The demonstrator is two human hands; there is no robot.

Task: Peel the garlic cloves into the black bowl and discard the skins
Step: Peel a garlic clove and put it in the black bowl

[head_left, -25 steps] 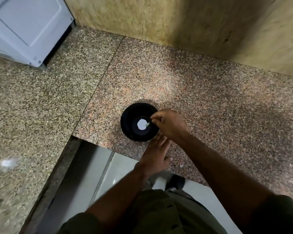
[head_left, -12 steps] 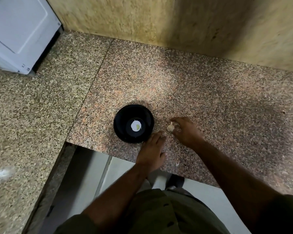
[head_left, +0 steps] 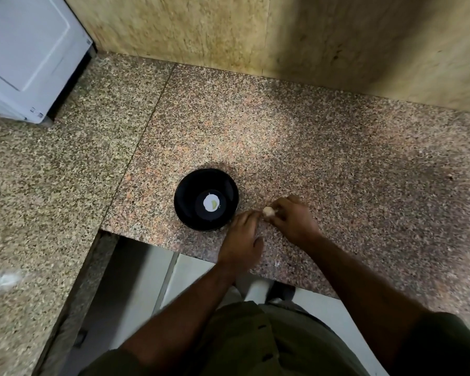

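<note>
Garlic clove (head_left: 268, 211) pinched in right hand (head_left: 293, 219) | left hand (head_left: 242, 234) flat, holding nothing, fingertips near it | risk: slips onto counter (head_left: 337, 158), missing black bowl (head_left: 182, 185)

The black bowl (head_left: 206, 199) stood upright on the speckled granite counter (head_left: 323, 158), near its front edge — round, glossy, with a white spot and a pale greenish bit at its bottom. Just right of it lay a small, pale garlic piece (head_left: 268, 211) — pinched between fingertips.
</note>
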